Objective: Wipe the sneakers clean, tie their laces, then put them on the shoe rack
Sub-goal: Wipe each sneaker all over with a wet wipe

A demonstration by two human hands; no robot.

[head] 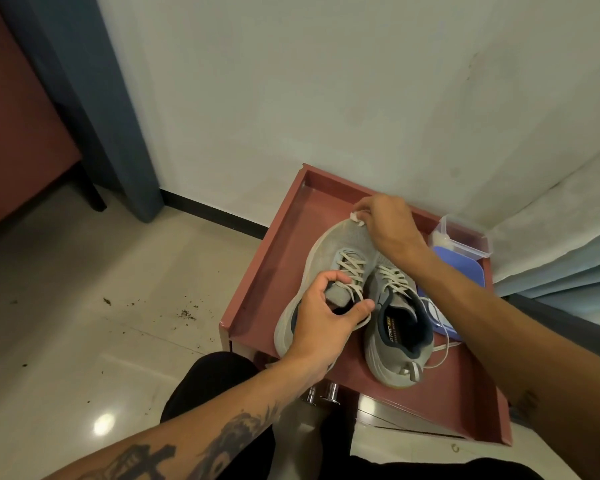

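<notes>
Two grey sneakers with cream laces sit side by side on a pink tray-like shelf top (257, 271). My left hand (321, 318) grips the left sneaker (329, 251) at its tongue and collar, fingers inside the opening. My right hand (387, 220) pinches a small white wipe (355, 216) against that sneaker's toe. The right sneaker (399, 327) stands free beside it, its laces untied and trailing off to the right.
A clear plastic box (465, 242) and its blue lid (447, 271) lie at the tray's right edge. A white wall rises behind the tray. Dirt crumbs (184, 315) dot the tiled floor on the left. A blue curtain hangs at the far left.
</notes>
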